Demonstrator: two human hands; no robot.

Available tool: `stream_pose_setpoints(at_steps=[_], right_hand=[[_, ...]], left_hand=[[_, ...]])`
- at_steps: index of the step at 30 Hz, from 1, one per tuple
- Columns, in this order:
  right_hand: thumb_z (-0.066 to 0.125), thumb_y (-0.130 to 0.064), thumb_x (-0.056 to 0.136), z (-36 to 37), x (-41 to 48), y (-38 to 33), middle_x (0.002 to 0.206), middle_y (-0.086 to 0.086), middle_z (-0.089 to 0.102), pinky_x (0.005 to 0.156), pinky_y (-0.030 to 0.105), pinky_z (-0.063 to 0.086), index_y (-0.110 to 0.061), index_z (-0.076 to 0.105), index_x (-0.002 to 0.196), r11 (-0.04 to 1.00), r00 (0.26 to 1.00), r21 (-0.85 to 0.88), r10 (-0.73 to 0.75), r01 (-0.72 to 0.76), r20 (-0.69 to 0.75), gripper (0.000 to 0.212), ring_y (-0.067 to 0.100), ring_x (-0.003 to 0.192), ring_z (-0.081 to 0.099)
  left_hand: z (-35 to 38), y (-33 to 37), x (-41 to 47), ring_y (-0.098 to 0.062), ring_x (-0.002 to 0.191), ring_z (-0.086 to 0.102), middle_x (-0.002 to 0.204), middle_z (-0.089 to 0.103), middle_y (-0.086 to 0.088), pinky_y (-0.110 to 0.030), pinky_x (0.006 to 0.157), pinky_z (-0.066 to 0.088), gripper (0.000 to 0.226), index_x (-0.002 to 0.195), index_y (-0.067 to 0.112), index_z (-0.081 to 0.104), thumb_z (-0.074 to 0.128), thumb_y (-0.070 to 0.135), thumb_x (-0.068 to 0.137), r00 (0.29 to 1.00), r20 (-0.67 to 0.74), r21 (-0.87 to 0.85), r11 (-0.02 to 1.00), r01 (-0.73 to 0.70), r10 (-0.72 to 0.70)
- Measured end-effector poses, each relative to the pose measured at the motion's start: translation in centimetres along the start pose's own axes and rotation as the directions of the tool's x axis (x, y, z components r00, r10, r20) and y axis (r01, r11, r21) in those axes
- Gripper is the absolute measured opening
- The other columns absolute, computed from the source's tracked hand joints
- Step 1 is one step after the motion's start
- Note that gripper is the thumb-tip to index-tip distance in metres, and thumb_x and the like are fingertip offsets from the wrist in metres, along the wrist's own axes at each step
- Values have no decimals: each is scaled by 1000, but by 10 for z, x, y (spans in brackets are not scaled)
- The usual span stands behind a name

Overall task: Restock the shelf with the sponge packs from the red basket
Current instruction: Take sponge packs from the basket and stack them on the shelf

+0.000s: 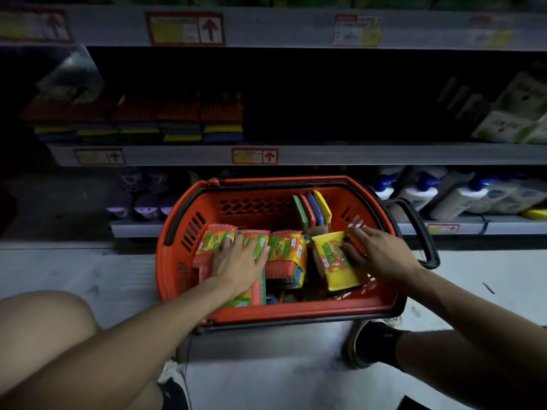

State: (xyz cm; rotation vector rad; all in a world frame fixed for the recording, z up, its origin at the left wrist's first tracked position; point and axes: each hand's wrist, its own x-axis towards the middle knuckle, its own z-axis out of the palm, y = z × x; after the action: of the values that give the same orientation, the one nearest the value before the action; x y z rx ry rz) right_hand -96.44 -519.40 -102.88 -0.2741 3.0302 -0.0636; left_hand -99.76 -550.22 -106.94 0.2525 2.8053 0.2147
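Two hands in red basket [275, 312], left hand [239, 258] flat on sponge packs [285, 247], right hand [381, 255] gripping yellow pack [334, 261], shelf [325, 155] dim

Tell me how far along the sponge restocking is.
Done: a row of sponge packs already sits on the left of the middle shelf; whether from this job is unclear. In hand: the left hand rests on packs in the red basket, and the right hand touches a yellow pack; neither is lifted. Left: several basket packs and the dark shelf gap.
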Motion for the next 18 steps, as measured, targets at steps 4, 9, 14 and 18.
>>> stream_pose_setpoints(at_steps=[4, 9, 14, 18], right_hand=[[23, -65, 98, 0, -7, 13, 113, 1, 66, 73, 32, 53, -23, 51, 131, 1000, 1000, 14, 17, -17, -3, 60, 20, 97, 67], [21, -66, 98, 0, -7, 17, 118, 4, 66, 81, 32, 47, -22, 46, 138, 998, 998, -36, -43, 45, 34, 65, 22, 106, 65], [20, -71, 98, 5, -11, 2, 141, 12, 57, 98, 41, 49, -22, 20, 159, 999, 991, 20, 43, -46, 127, 78, 28, 121, 61], [45, -70, 94, 4, -6, -10, 150, 16, 49, 104, 45, 50, -24, 3, 162, 920, 935, 287, 177, -269, 308, 92, 33, 125, 59]], left_hand=[[-7, 17, 15, -41, 144, 30, 156, 39, -16, -54, 110, 40, 65, 151, 21, 40, 23, 61, 102, 998, 50, 38, 998, -45, 43], [-7, 39, 22, -41, 140, 37, 153, 40, -20, -52, 102, 45, 65, 150, 16, 39, 27, 58, 102, 994, 112, 173, 984, -35, 16], [-12, 52, 30, -37, 131, 48, 147, 46, -18, -48, 102, 44, 55, 146, 15, 44, 37, 46, 101, 992, 128, 181, 983, -12, -11], [-23, 72, 35, -34, 128, 51, 140, 53, -12, -47, 106, 43, 52, 143, 15, 50, 49, 37, 95, 994, 43, 141, 984, -109, 103]])
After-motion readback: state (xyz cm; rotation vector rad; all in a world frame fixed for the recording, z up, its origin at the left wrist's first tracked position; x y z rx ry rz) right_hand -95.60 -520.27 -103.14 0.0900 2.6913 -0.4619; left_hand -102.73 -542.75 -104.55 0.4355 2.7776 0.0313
